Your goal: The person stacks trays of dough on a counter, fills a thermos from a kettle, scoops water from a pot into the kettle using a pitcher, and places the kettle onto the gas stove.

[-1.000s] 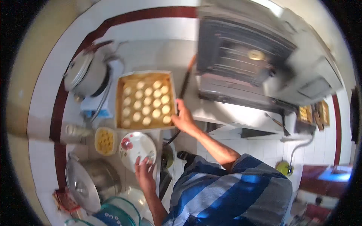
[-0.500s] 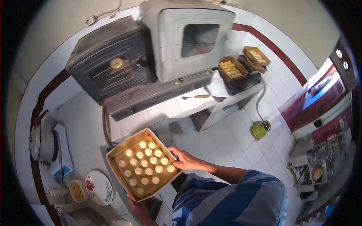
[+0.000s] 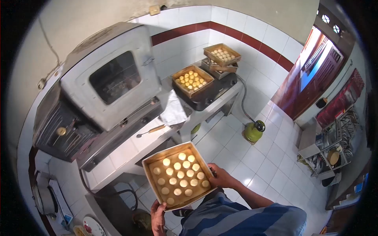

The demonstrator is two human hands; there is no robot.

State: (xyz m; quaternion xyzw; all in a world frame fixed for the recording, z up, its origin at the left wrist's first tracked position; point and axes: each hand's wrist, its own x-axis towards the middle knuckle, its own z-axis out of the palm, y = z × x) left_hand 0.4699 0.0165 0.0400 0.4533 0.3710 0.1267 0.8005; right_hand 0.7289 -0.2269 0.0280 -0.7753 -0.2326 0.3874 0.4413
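Observation:
A square baking tray (image 3: 146, 167) with rows of small round pale dough pieces is held in the air in front of my body. My left hand (image 3: 158, 217) grips its near left corner, with the fingers at the rim. On the right side, my right hand (image 3: 221, 177) has its fingers closed round the edge. The tray hangs above the floor, a little off the tiled counter (image 3: 130, 147), and is slightly tilted. The dough pieces lie apart from one another.
An oven (image 3: 67, 129) with its door (image 3: 80, 84) swung open stands at left. A tray of yellow pieces (image 3: 193, 94) sits on a black stove near stacked trays (image 3: 222, 63). A brush (image 3: 151, 131) and white cloth (image 3: 173, 110) lie nearby. A green gas cylinder (image 3: 253, 132) stands on the floor.
The tray was lifted off the left counter and carried right. My left hand, earlier free over the plate, took hold of its corner. The view turned right, towards the stove.

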